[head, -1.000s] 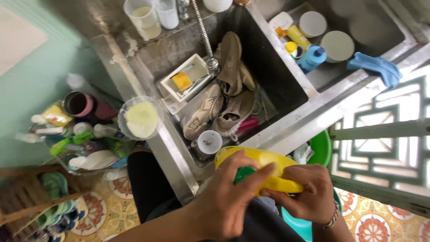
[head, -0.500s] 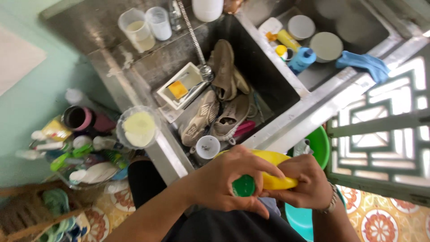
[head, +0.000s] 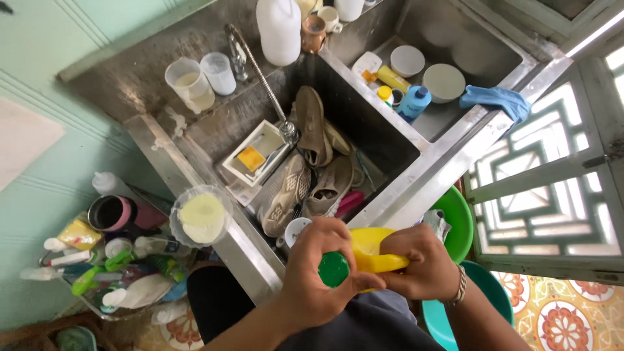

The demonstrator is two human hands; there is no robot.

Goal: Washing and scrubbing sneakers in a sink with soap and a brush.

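Yellow bottle [head: 372, 255] held over the near edge of the steel sink [head: 390, 195]; looks like light, smooth plastic, likely slippery if wet. Right hand [head: 419, 263] wraps the body, fingers closed around it. Left hand [head: 312, 276] closes on the green cap [head: 333, 269], best gripped at its rim. Shoes [head: 305, 175] lie beyond the hands.

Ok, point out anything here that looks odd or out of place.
Worn shoes lie piled in the metal sink basin under the tap, beside a white tray, an unusual spot for footwear. A blue cloth hangs over the sink's edge. No spill shows.
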